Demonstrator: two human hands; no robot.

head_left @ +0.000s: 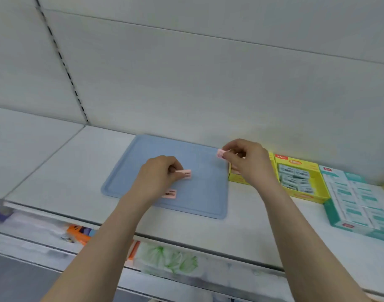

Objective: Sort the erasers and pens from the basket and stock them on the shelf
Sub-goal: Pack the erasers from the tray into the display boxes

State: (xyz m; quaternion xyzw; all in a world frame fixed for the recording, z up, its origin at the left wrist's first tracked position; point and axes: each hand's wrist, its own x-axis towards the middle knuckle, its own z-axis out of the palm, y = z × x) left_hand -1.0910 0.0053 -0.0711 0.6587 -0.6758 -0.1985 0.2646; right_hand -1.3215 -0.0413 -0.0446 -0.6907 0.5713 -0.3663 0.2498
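Head view: left grip [158, 174] over the blue tray [204, 199], thumb and fingers pinching a pink eraser [185, 173]; can't tell if it touches the tray. Right grip [248, 163] at the tray's far right corner, pinching a second pink eraser [220, 153]. Third pink eraser [170, 193] lies flat on the tray, just beside the left wrist. Tray sits on the white shelf [56, 171]; yellow eraser box [304, 196] and teal box [330, 214] to its right.

left hand [159, 173] pinches a pink eraser [184, 173] at the middle of the blue tray [197, 203] | second pink eraser [170, 193] lies flat on the tray at that hand's 5 o'clock | right hand [245, 162] pinches a third pink eraser [220, 153] over the tray's 2 o'clock corner | yellow box [304, 192] and teal box [356, 205] sit on the shelf [66, 166] at the tray's 3 o'clock
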